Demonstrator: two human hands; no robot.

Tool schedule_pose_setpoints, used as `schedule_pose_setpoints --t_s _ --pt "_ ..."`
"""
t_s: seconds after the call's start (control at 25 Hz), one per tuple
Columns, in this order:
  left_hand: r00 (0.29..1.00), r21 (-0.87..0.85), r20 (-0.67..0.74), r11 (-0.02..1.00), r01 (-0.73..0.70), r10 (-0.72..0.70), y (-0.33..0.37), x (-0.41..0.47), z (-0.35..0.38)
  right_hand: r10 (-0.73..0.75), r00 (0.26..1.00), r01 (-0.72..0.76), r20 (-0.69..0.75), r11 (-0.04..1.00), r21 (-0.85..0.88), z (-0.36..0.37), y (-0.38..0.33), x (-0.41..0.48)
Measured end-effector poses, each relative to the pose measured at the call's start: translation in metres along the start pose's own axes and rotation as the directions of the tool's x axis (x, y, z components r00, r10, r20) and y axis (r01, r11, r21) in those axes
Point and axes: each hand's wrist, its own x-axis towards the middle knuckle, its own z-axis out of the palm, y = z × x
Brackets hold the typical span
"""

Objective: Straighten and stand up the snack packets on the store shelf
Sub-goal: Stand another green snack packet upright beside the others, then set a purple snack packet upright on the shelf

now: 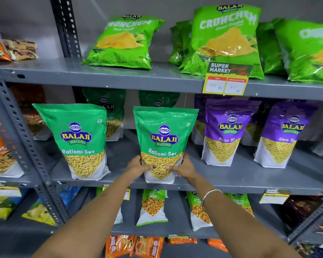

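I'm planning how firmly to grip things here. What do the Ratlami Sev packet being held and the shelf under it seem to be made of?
Ratlami Sev packet: apparently glossy plastic film, given the light glare and soft creases across its green top. Shelf: probably painted metal, matte grey, with small chips along its front edge and a perforated upright beside it.

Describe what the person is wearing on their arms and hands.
Both forearms are bare, with no sleeves in view. The right wrist carries a thin metal bangle. The left hand has dark polish on the thumbnail; the right hand shows no rings or gloves.
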Motion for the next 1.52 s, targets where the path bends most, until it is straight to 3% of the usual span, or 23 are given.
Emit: schedule_pose_setpoints --t_s 0.12,0.2,0.28,0.44,0.52,0.64,0.76,0.92,1.24,1.52 --pt "0.997 0.075 0.07 0.997 0.022 -0.028 0.001 -0.003 -0.002 0.013 0.999 -0.013 0.038 1.0 -0.001 -0.005 0.002 0.002" --pt "0.993 0.337 0.092 0.941 0.039 -0.074 0.005 -0.006 -0.005 0.051 0.998 -0.048 0.033 0.996 -0.071 -0.014 0.006 0.003" --pt "0.981 0.584 0.095 0.807 0.085 -0.172 0.012 -0.011 -0.003 0.061 0.997 -0.067 -0.038 0.98 -0.185 -0.033 0.015 0.005" --pt "0.829 0.69 0.245 0.691 0.215 -0.503 0.05 -0.023 0.045 0.078 0.968 -0.139 -0.239 0.959 -0.247 -0.1 0.036 0.016" --pt "0.821 0.642 0.33 0.748 0.168 -0.467 0.072 -0.015 0.088 0.085 0.936 -0.17 -0.341 0.958 -0.23 -0.142 0.044 0.026" --pt "0.929 0.399 0.301 0.913 0.082 -0.215 0.103 0.008 0.16 0.069 0.912 -0.168 -0.405 0.962 -0.215 -0.206 0.053 0.05" --pt "0.993 0.096 0.119 0.995 0.006 -0.017 0.118 0.037 0.213 0.04 0.976 -0.078 -0.213 0.982 -0.172 -0.244 0.055 0.077" --pt "0.998 -0.212 0.019 0.975 -0.06 0.066 0.119 0.058 0.244 0.065 0.996 -0.066 0.058 0.997 0.026 -0.254 0.056 0.1" --pt "0.998 -0.19 -0.06 0.982 -0.017 0.006 0.114 0.033 0.248 -0.008 0.99 -0.003 0.143 0.997 0.08 -0.259 0.063 0.072" --pt "0.997 0.011 -0.077 1.0 0.011 -0.011 0.108 -0.01 0.241 0.001 0.992 -0.003 0.125 1.0 0.01 -0.259 0.063 0.02"
